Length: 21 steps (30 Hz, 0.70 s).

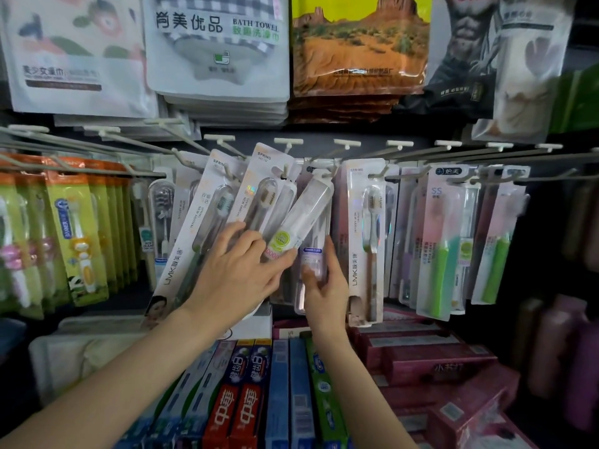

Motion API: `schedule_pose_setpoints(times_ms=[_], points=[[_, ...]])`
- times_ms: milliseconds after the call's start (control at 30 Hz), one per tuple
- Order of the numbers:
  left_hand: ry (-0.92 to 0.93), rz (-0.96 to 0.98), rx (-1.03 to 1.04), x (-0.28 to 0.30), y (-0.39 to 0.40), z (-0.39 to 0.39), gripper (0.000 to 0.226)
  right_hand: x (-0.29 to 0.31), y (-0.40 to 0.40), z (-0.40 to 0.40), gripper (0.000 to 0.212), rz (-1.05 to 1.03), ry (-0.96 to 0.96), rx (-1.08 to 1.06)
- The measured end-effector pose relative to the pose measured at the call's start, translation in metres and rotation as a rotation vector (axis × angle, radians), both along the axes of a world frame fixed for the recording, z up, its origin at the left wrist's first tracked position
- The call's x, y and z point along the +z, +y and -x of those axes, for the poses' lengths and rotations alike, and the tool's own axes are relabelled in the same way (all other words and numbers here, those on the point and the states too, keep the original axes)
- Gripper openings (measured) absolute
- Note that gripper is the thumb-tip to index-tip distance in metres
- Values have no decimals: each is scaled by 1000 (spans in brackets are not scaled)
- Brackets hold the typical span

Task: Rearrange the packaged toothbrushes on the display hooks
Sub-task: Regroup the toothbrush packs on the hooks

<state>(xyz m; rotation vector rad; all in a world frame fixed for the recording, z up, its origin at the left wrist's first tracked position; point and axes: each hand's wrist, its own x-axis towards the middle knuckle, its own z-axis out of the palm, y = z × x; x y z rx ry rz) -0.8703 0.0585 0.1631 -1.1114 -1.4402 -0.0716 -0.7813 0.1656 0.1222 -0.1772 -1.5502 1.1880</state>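
Note:
Packaged toothbrushes hang from a row of white display hooks (285, 142) in the middle of the head view. My left hand (238, 273) grips a fanned bunch of tilted packs: two white LMK toothbrush packs (207, 202) and a clear pack with a yellow-green sticker (301, 210). The tops of these packs lean right toward a hook tip (286, 170). My right hand (324, 286) pinches the lower end of a pinkish pack (312, 254) hanging just behind. Another white LMK pack (364, 222) hangs straight to the right.
Children's toothbrush packs in green and orange (81, 228) fill the left hooks; green-handled brushes (444, 254) hang at the right. Towel bags (217, 43) hang above. Toothpaste boxes (259, 400) and pink boxes (437, 361) are stacked on the shelf below my arms.

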Motion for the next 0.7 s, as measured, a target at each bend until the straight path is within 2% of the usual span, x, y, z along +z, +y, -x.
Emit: schedule_pose_setpoints(times_ms=[67, 200, 267, 333, 467, 533, 600, 700], points=[[9, 1, 2, 0, 1, 1, 31, 0, 1, 1, 56, -18, -28, -57], [6, -5, -10, -1, 1, 0, 32, -2, 9, -2, 53, 212, 68, 328], [-2, -7, -12, -2, 1, 0, 32, -3, 11, -2, 51, 321, 100, 449], [-8, -10, -14, -2, 0, 0, 31, -2, 9, -2, 53, 306, 96, 406], [-2, -14, -21, -2, 1, 1, 29, 0, 8, 1, 58, 1, -32, -24], [3, -24, -31, -2, 3, 2, 28, -1, 9, 5, 61, -42, -86, -147], [9, -26, -44, -3, 4, 2, 27, 1, 8, 7, 62, -17, -114, -154], [13, -24, -46, -3, 3, 1, 30, 1, 8, 3, 59, 137, -23, 127]])
